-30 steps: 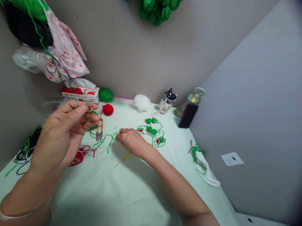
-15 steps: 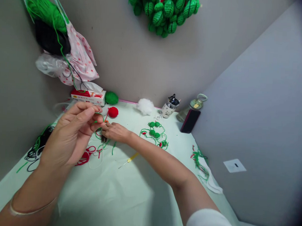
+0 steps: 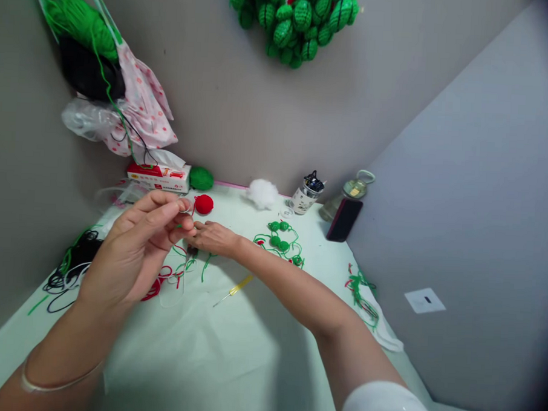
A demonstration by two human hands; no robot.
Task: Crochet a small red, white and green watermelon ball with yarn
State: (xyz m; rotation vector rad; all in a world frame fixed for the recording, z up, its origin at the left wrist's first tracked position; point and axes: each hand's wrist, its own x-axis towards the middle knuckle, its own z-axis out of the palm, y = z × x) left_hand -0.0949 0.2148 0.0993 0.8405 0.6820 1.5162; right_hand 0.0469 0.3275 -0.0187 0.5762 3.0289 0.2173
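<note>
My left hand (image 3: 138, 242) is raised over the left part of the table, thumb and forefinger pinched together. What lies between those fingertips is too small to make out. Behind it, my right hand (image 3: 212, 238) reaches low to the table, palm down with fingers curled, its fingertips partly hidden by the left hand. A dark object (image 3: 191, 250) shows just under the right fingers, its kind unclear. Around it lie green yarn scraps (image 3: 204, 268) and a heap of red yarn (image 3: 153, 288). A red yarn ball (image 3: 204, 204) sits just beyond both hands.
A yellow-handled crochet hook (image 3: 234, 290) lies mid-table. Small green crocheted pieces (image 3: 279, 243) are to its right. White stuffing (image 3: 262, 194), a pen cup (image 3: 306, 193), a phone (image 3: 345, 219) and a tissue box (image 3: 159, 175) stand along the back. Black cord (image 3: 83, 255) lies left.
The green strand seen at my left fingertips is no longer visible there. An orange bit beside my right fingers is out of sight. Both hands have barely shifted.
</note>
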